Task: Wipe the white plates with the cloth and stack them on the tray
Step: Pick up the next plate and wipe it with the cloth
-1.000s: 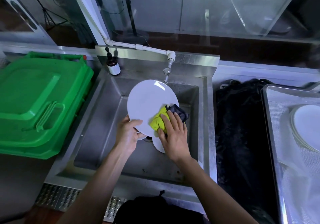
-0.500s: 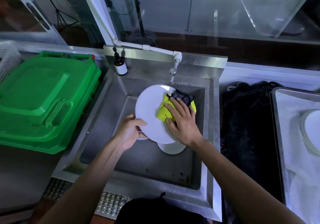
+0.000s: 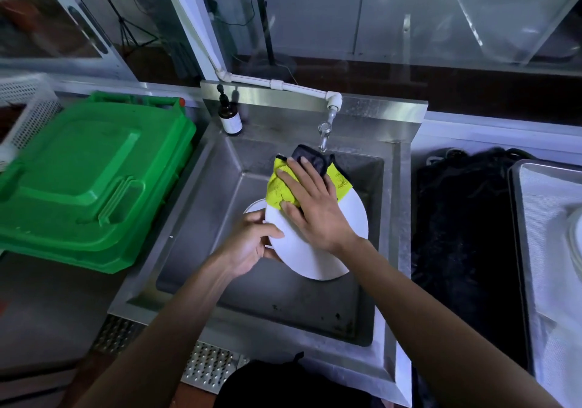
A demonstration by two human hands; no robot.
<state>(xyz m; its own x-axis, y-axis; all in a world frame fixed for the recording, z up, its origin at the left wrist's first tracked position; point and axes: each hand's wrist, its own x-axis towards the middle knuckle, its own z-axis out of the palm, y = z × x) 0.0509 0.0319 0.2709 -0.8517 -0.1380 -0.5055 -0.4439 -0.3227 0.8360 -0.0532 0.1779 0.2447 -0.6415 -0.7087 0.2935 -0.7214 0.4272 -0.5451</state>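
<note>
**Plate wiped over the sink basin**

The left hand (image 3: 248, 243) grips the round white plate (image 3: 318, 250) by its left rim, above the steel sink (image 3: 201, 218). The right hand (image 3: 315, 209), fingers flat, presses the yellow-and-dark cloth (image 3: 278, 187) on the plate's far edge, just under the tap (image 3: 324, 136). The brown bottle's (image 3: 230, 117) label is unreadable.

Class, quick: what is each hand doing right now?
Left hand: fingers grip the white plate by its edge.
Right hand: open, straight fingers press the cloth on the plate.

White plate (image 3: 310, 259) tilted over sink, yellow cloth (image 3: 277, 188) on top
</note>
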